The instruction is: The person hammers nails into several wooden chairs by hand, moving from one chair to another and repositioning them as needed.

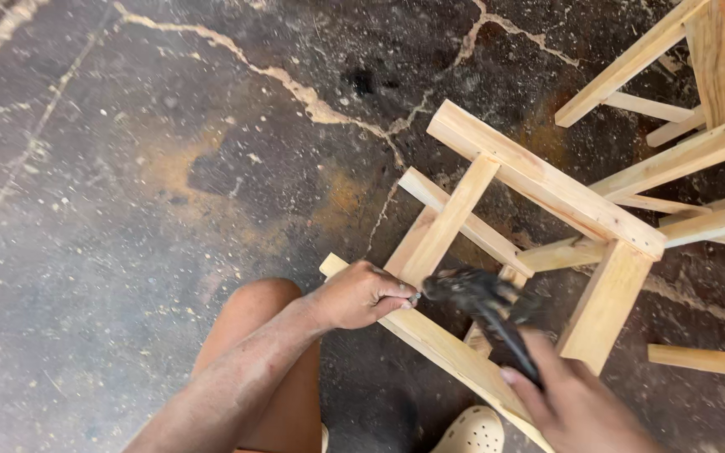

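Two hands work at a bare wooden frame [539, 180] lying tilted on the cracked concrete floor [127, 168]. The left hand [361, 295] rests on the frame's lower rail [442, 348], fingertips pinched together at something too small to make out, perhaps a nail. The right hand [576, 403], partly cut off by the bottom edge, is wrapped round the dark handle of a hammer [484, 306]; its head is blurred, just beside the left fingertips. A second frame [706, 84] runs out of view top right. A pale shoe [473, 432] shows below the rail.
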